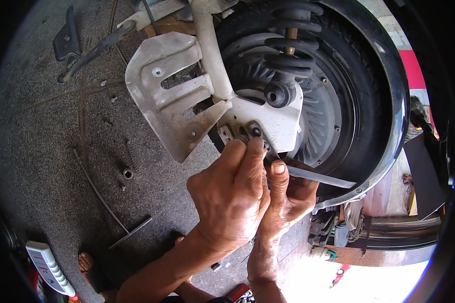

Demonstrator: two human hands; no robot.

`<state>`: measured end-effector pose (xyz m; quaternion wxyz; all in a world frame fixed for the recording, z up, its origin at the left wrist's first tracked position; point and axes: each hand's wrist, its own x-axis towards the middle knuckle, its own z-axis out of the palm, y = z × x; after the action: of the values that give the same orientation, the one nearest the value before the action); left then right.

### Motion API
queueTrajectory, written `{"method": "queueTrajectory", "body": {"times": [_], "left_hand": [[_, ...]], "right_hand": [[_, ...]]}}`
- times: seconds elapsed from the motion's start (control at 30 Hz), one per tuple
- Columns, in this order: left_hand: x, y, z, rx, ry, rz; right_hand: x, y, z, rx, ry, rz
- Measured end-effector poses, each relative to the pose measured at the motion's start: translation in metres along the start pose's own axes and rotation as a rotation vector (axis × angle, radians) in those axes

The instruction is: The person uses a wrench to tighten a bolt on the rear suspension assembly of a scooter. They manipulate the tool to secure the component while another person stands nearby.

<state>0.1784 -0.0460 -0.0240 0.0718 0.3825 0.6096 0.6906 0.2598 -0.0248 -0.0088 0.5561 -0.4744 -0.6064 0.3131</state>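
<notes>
Head camera view, looking down on a person's two bare hands at the hub of a wheel with a black rubber tyre [356, 96]. The left hand [232, 184] has its fingers drawn together at a dark, elongated metal piece [271, 150], which sits by the lower-left edge of a flat, white-painted metal plate [278, 121]. A dark, round bolt head [257, 131] shows at the piece's upper end. The right hand [290, 197] is just beside, thumb raised and fingers curled behind; a narrow, flat grey metal strip [321, 176] runs rightward from it. Whether either grip is clamped on anything cannot be told, as the fingers hide the contact.

Working well here probably means steadying the piece with one hand while the other turns or seats small hardware squarely, by feel, without forcing it.

Above the plate rises a thick black coil spring [291, 43]. To the left, a scuffed off-white metal bracket [159, 93] has long rounded slots and dirt-stained edges. On the rough, speckled grey floor [50, 166] lie a thin steel T-shaped tool [128, 234] and, nearer the bracket's lower corner, a short cylindrical metal socket [128, 173].
</notes>
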Motion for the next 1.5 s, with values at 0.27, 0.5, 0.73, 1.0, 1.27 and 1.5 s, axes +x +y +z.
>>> {"method": "queueTrajectory", "body": {"times": [0.27, 0.5, 0.73, 1.0, 1.27, 1.5], "left_hand": [[-0.008, -0.014, 0.005, -0.288, 0.050, -0.067], [-0.006, -0.010, 0.002, -0.391, 0.029, -0.158], [-0.004, -0.013, 0.003, -0.326, 0.009, -0.082], [-0.003, -0.006, -0.002, -0.303, 0.021, -0.097], [-0.001, -0.003, -0.005, -0.265, -0.032, -0.062], [0.003, -0.009, -0.008, -0.249, -0.079, 0.014]], "right_hand": [[0.000, -0.001, 0.001, -0.007, -0.001, -0.006], [0.000, 0.001, 0.001, 0.005, 0.005, -0.004], [0.000, 0.000, 0.001, -0.014, 0.006, -0.023], [-0.001, -0.001, 0.002, -0.010, -0.001, -0.005], [-0.002, 0.003, -0.003, -0.023, -0.019, -0.047], [-0.001, 0.004, -0.005, -0.055, -0.019, -0.064]]}}
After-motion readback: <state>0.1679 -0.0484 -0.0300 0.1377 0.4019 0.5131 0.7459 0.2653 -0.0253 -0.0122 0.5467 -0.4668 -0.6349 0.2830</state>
